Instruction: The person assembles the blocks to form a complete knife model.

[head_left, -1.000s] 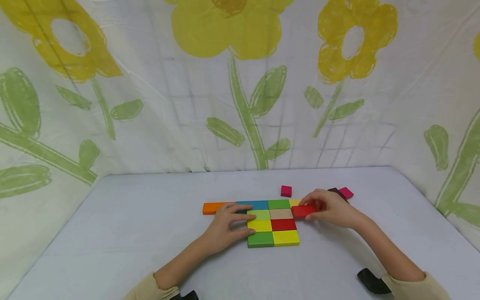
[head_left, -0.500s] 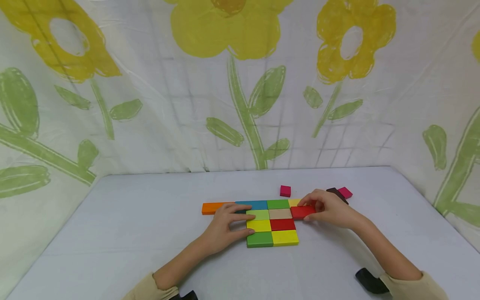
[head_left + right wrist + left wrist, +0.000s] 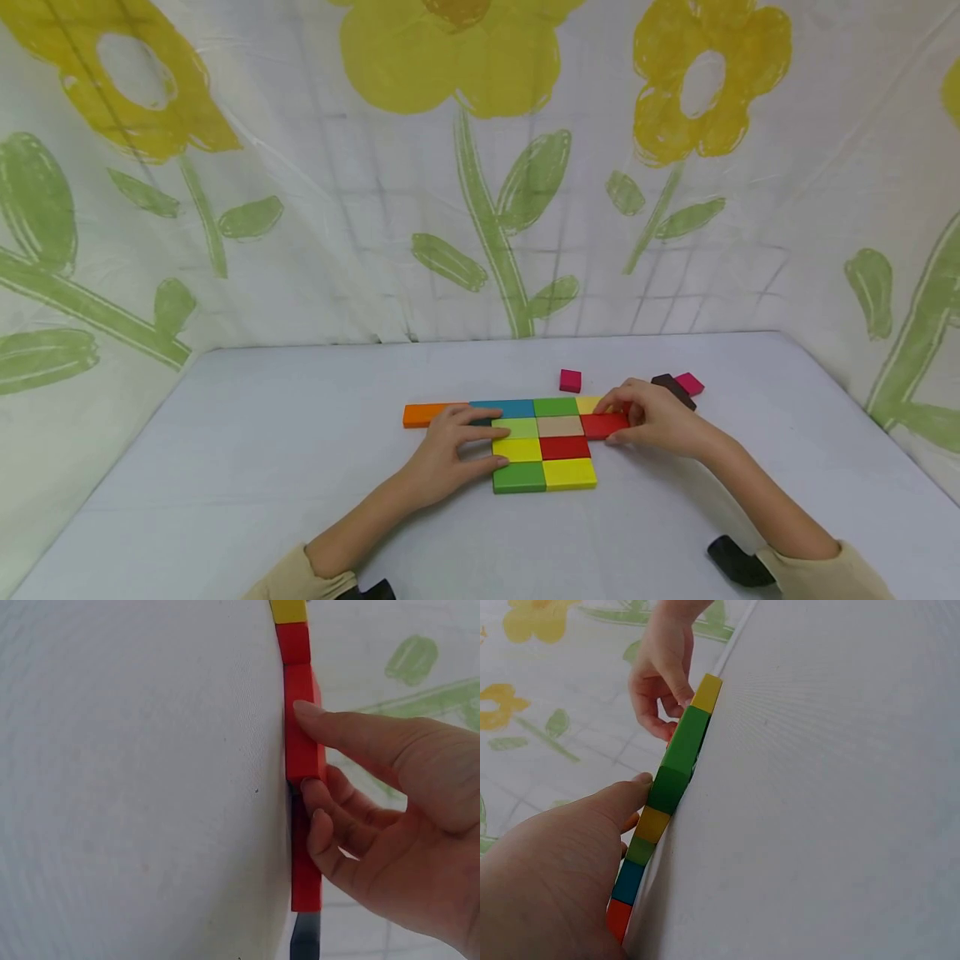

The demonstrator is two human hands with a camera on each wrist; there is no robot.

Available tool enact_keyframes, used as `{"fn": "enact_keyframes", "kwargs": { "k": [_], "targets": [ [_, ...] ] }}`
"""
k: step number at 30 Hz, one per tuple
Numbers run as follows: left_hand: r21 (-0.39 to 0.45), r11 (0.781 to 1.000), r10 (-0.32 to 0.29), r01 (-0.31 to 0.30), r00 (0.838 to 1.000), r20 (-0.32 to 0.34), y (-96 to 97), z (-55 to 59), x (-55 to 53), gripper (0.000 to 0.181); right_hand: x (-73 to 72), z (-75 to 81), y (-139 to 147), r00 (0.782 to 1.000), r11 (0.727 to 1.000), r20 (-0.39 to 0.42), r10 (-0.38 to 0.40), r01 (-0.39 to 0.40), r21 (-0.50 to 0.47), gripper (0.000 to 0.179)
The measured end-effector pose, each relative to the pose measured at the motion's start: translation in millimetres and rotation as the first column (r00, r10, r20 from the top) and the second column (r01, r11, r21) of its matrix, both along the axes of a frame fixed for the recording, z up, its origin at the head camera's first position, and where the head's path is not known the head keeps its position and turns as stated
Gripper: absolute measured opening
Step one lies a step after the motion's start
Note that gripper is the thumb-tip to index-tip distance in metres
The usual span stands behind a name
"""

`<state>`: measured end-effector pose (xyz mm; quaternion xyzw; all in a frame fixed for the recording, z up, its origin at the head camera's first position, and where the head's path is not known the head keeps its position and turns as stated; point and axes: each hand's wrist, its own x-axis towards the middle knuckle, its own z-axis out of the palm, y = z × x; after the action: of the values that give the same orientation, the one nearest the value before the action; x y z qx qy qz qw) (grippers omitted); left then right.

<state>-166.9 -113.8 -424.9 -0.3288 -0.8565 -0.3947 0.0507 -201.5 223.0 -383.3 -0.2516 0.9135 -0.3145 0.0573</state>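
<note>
My right hand [image 3: 663,421] pinches a red block [image 3: 603,427] between thumb and fingers, its left end right at a beige block [image 3: 560,427]. The right wrist view shows the thumb on the near side of that red block [image 3: 301,742] and a fingertip at its end. My left hand [image 3: 442,458] rests with spread fingers along the left edge of the flat block layout, thumb at a green block [image 3: 520,477]. Its fingertips touch a lime block [image 3: 519,428] and a blue block [image 3: 517,409]. A yellow block [image 3: 570,474] and a dark red block [image 3: 566,448] lie alongside.
An orange block [image 3: 423,415] extends the back row leftward. Behind it a small crimson block [image 3: 570,381] lies apart. A dark brown block [image 3: 672,390] and another crimson block [image 3: 689,383] lie beyond my right hand. A flower-printed cloth [image 3: 315,275] hangs behind the white table [image 3: 225,467].
The red block and my right hand have shifted very slightly toward the layout. My left hand stays in place.
</note>
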Motion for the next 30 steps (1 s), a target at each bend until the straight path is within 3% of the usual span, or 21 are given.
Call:
{"fn": "enact_keyframes", "kwargs": {
  "k": [20, 30],
  "targets": [
    [-0.006, 1.000, -0.004, 0.004, 1.000, -0.008, -1.0, -1.6, -1.8, 0.037, -2.9, -4.4, 0.3, 1.000, 1.000, -0.025, 0.004, -0.004, -0.001, 0.036],
    [-0.001, 1.000, -0.007, 0.007, 1.000, -0.002, -0.7, -1.3, -0.9, 0.037, -1.5, 1.1, 5.9, 0.999, 1.000, 0.039, -0.006, 0.007, -0.018, 0.037]
  ]
}}
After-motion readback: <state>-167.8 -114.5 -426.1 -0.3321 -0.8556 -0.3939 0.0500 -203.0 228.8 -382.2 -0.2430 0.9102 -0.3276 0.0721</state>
